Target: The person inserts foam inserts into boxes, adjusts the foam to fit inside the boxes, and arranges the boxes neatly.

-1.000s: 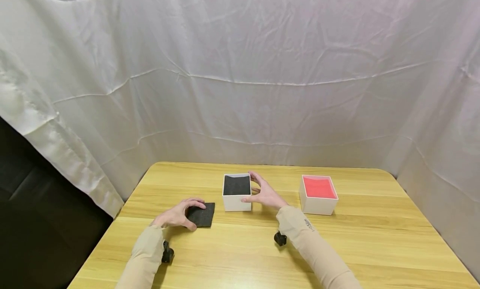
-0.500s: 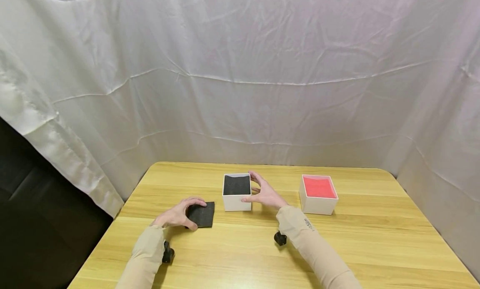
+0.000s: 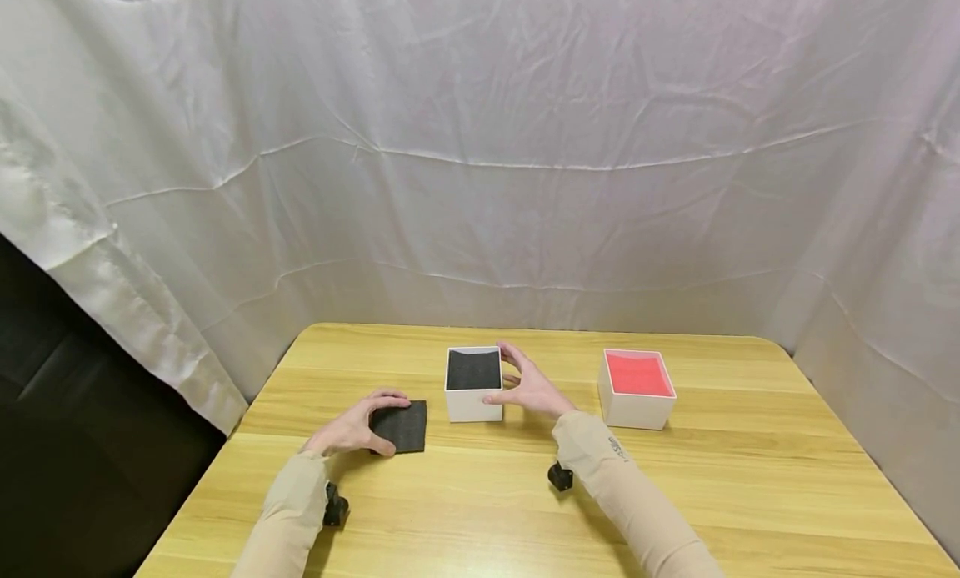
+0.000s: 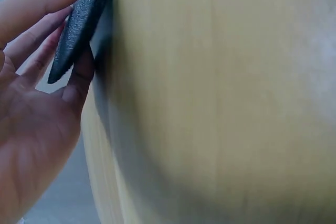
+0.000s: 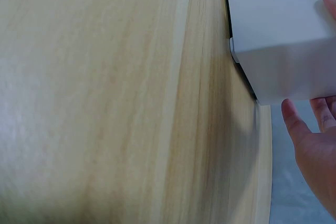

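Note:
A black foam square point(image 3: 408, 428) lies under the left hand point(image 3: 351, 428), left of the white box point(image 3: 468, 408). The thumb grips its near edge and the fingers its far edge. In the left wrist view the foam square point(image 4: 79, 34) sits between thumb and fingers of the left hand point(image 4: 34, 114), tilted close over the table. The right hand point(image 3: 534, 390) holds the white box, thumb on the front and fingers around the right side. A black pad point(image 3: 474, 370) fills the box's open top. In the right wrist view, fingertips of the right hand point(image 5: 317, 150) touch the white box point(image 5: 283, 14).
A second white box point(image 3: 637, 411) with a red pad point(image 3: 639, 375) in its top stands to the right, beyond the right wrist. All rest on a wooden table point(image 3: 465, 511) with rounded far corners. A pale curtain point(image 3: 480, 186) hangs behind it.
The foam square has shifted slightly left and away from the person, under the left hand's fingers. The right hand and both boxes have stayed put.

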{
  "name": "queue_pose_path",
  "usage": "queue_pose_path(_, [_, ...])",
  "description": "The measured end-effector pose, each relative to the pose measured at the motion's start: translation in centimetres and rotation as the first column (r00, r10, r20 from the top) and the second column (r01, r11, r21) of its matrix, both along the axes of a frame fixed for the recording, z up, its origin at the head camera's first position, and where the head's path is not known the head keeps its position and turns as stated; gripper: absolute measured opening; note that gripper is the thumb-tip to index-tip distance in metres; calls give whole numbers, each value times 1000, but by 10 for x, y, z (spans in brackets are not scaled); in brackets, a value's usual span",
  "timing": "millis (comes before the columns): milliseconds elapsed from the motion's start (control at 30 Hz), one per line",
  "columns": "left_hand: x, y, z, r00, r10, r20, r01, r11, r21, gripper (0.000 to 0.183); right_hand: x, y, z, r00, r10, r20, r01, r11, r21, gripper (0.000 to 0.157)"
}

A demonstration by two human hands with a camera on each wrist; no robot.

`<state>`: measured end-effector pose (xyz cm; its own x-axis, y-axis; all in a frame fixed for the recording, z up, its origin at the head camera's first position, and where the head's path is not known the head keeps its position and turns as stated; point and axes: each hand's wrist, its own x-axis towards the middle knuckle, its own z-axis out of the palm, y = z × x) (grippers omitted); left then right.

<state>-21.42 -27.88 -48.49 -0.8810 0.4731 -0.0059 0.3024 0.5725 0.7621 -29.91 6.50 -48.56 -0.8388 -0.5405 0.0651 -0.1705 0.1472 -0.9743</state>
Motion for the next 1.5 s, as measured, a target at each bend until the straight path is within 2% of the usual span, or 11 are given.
queue_pose_path(167, [-1,-1,3,998,27,54,-31,996,87,77,0,0,0,1000,2,-2,-2,1000,0,108])
queue_pose_path(300, [-3,-4,5,990,27,140,-56,977,205,81,1,0,0,1000,1,-3,-1,1000,-2,107])
queue_pose_path(433, [-3,-5,9,985,27,173,-75,958,277,82,1,0,0,1000,-3,-13,3,1000,-6,106])
queue_pose_path(600, [-3,-2,16,987,27,156,-80,935,346,80,0,0,0,1000,-3,-14,3,1000,-10,105])
queue_pose_path(800, [-4,3,22,995,38,97,-75,905,418,74,-1,0,-1,1000,2,-12,-2,1000,-9,105])
queue_pose_path(933, [-5,9,26,997,57,52,-74,893,445,69,-1,0,-1,1000,-2,-18,2,1000,0,106])
queue_pose_path(1100, [-8,18,32,997,60,42,-72,879,471,66,-1,0,-1,1000,-4,-18,4,1000,-5,105])
queue_pose_path(1300, [-12,27,35,998,54,16,-55,880,472,63,0,0,0,1000,-3,-17,3,1000,-6,105])
queue_pose_path(1500, [-14,34,39,996,86,7,-80,884,461,55,1,0,1,1000,2,-3,-2,1000,-12,105])
